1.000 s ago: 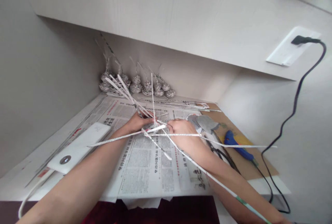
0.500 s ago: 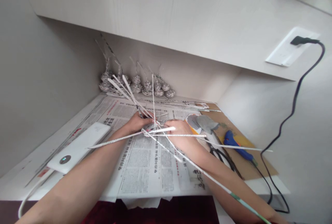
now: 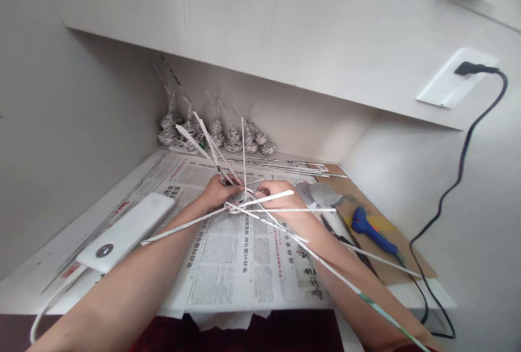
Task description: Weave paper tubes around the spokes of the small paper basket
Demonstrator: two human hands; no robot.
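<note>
A small woven piece of rolled paper strips [image 3: 236, 204] sits over the newspaper at the middle, its long white strips fanning out in several directions. My left hand [image 3: 220, 192] is closed on the left side of this weaving, thumb and fingers pinching near the base of the strips. To its right, my right hand [image 3: 277, 194] has its fingers curled together by the weaving, pinching a paper strip; the fingertips are partly hidden. One long strip [image 3: 345, 281] with a green part runs from the weaving across my right forearm toward the lower right.
Several woven gourd shapes [image 3: 233, 140] stand along the back wall. Newspaper [image 3: 220, 276] covers the table. A white power bank [image 3: 126, 232] lies left. At right are a blue glue gun [image 3: 372, 232] on cardboard [image 3: 407, 265], grey discs [image 3: 325, 194] and a black cable [image 3: 437, 213].
My right hand has shifted slightly up and away from the weaving, its fingers more curled. The strips on the right have swung with it. My left hand stays nearly in place.
</note>
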